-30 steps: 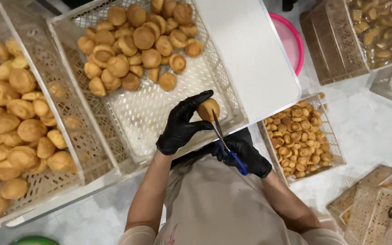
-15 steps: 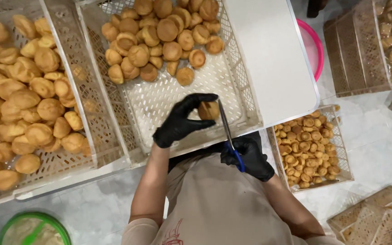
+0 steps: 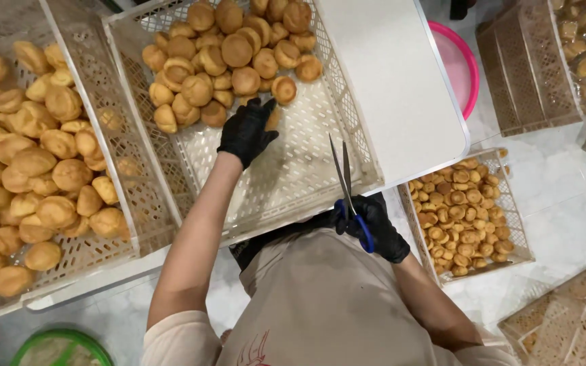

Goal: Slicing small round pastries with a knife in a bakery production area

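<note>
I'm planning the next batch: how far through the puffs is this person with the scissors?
Done: a small crate at the right is nearly full of small puffs. In hand: the right hand grips blue-handled scissors, blades up; the left hand reaches into the middle crate beside the pile of puffs. Left: that pile, plus a full crate of puffs at the left.

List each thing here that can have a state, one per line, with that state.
Left hand: gloved, reaching into the middle crate, on a puff.
Right hand: gloved, gripping scissors.
Scissors: blades slightly open, pointing up.
Middle crate: part filled, puffs heaped at far end.
Left crate: heaped with puffs.
Small basket: full of small pieces.
</note>
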